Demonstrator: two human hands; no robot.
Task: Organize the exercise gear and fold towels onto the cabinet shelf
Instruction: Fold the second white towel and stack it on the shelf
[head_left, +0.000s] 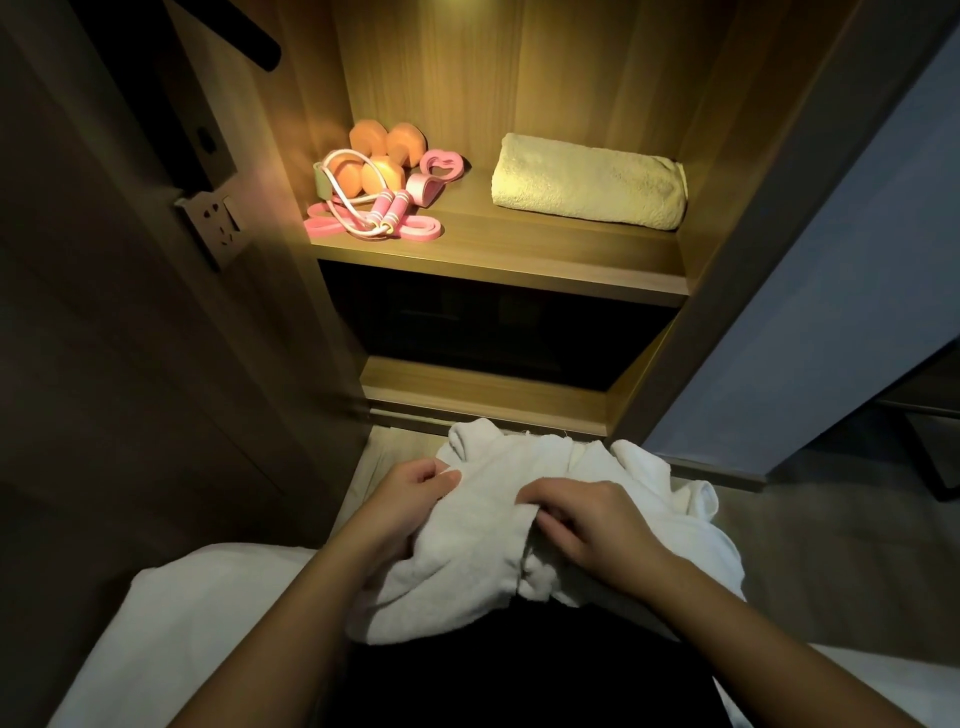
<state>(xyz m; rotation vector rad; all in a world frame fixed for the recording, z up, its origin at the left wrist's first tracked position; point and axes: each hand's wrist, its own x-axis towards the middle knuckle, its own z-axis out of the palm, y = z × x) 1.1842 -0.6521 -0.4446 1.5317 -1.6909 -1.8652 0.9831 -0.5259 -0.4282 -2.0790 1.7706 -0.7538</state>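
A crumpled white towel (483, 561) lies across my lap in front of the cabinet. My left hand (410, 493) pinches its left edge. My right hand (587, 525) grips a fold near the towel's middle, fingers curled into the cloth. On the lit wooden shelf (519, 254) a folded cream towel (587, 179) lies at the right. At the shelf's left sit orange dumbbells (387, 150), a pink jump rope (387, 205), a pink resistance band (415, 231) and a pink hand grip (441, 165), bunched together.
A dark compartment (493, 322) opens below the shelf. A wall socket (218, 226) juts from the dark panel at the left. A blue-grey door (831, 286) stands at the right. White bedding (197, 623) lies under my arms.
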